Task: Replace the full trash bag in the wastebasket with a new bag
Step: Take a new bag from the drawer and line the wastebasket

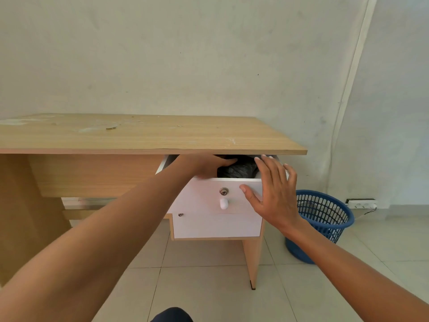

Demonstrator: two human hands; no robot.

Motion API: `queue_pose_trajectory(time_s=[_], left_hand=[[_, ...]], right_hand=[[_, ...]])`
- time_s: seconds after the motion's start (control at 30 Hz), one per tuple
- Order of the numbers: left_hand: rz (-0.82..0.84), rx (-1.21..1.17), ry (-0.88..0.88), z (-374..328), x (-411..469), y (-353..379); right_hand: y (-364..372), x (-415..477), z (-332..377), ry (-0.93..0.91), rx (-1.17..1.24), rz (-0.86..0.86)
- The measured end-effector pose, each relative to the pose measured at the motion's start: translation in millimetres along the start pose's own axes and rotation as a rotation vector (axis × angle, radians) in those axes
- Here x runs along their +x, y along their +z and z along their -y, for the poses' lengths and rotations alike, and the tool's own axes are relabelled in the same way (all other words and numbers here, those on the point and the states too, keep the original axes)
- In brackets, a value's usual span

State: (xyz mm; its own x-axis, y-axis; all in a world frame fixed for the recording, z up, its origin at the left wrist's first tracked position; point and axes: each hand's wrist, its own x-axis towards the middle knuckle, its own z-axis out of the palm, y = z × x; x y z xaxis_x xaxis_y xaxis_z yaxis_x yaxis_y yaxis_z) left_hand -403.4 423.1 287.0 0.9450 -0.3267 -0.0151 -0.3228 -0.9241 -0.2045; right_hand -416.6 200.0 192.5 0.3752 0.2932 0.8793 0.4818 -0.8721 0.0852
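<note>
A white drawer (209, 201) under the wooden desk top stands pulled out. Crumpled black trash bags (239, 169) lie inside it. My left hand (206, 165) reaches into the drawer and touches the black plastic; its fingertips are partly hidden behind the bags. My right hand (271, 191) hovers with spread fingers over the drawer's right front corner, holding nothing. A blue slotted wastebasket (325, 219) stands on the floor to the right of the desk, with no bag visible in it.
The wooden desk (139, 135) runs along the wall with crumbs and stains on top. A white cabinet door (216, 225) sits below the drawer. A power strip (361, 203) lies by the wall behind the basket. Pale floor tiles (209, 287) spread in front.
</note>
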Motion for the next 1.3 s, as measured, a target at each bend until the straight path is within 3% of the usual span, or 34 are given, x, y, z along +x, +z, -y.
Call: queue_pose_trajectory(time_s=[0.13, 0.2, 0.47, 0.63, 0.83, 0.9, 1.03, 1.2, 1.3], left_hand=[[0.161, -0.184, -0.008, 3.4, 5.4, 5.0], [0.145, -0.226, 0.03, 2.4, 2.2, 5.0], [-0.224, -0.347, 0.078, -3.7, -33.1, -30.6], [-0.517, -0.215, 0.033, 16.0, -56.3, -71.4], [-1.11, -0.1, -0.23, 35.9, -51.0, -119.9], [-1.224, -0.018, -0.239, 34.8, -44.8, -130.7], [-1.084, 0.027, -0.125, 16.7, -14.6, -119.5], [-0.503, -0.094, -0.301, -4.9, 37.5, -59.3], [-0.344, -0.254, -0.307, -1.8, 58.9, -36.4]], right_hand=[[0.8, -0.2, 2.2, 0.025, 0.002, 0.01], [1.1, -0.1, 2.6, 0.033, 0.004, 0.009], [3.1, -0.6, 3.9, 0.035, -0.001, -0.015], [4.7, -0.1, 5.5, 0.033, -0.022, -0.017], [4.5, 0.4, 5.4, 0.035, -0.008, -0.02], [5.2, 0.3, 5.8, 0.038, -0.005, -0.02], [6.1, 0.2, 6.3, 0.039, 0.005, -0.034], [4.3, 1.0, 6.0, 0.037, 0.008, -0.042], [4.8, 1.1, 6.5, 0.045, 0.011, -0.043]])
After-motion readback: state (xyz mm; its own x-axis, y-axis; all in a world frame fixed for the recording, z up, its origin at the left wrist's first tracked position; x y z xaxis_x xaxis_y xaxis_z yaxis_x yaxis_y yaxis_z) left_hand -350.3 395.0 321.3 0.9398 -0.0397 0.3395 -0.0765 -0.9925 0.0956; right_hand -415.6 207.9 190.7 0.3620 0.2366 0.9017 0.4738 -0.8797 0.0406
